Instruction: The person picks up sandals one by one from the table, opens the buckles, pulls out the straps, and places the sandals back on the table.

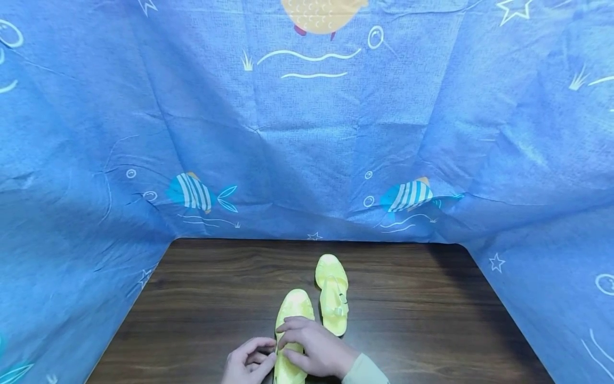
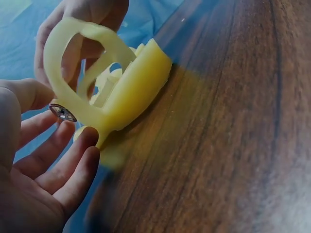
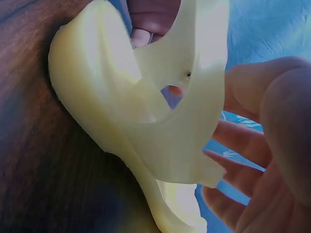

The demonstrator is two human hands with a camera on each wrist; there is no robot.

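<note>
A pale yellow jelly sandal (image 1: 295, 305) stands on the dark wooden table, toe pointing away, at the near middle of the head view. My left hand (image 1: 248, 361) is at its left side, thumb and forefinger pinching the ankle strap beside a round, dark-rimmed button (image 2: 63, 112). From the right, my right hand (image 1: 316, 345) reaches over the sandal and holds the strap (image 3: 210, 58) between thumb and fingers. That strap arches above the heel (image 2: 146, 73). A small metal-rimmed hole shows on it in the right wrist view. Its matching sandal (image 1: 329, 274) lies just beyond, to the right.
The wooden table (image 1: 412, 309) has rounded far corners. Blue cloth (image 1: 307, 149) printed with fish and stars hangs behind it and along both sides. A pale sleeve (image 1: 365, 370) covers the right wrist.
</note>
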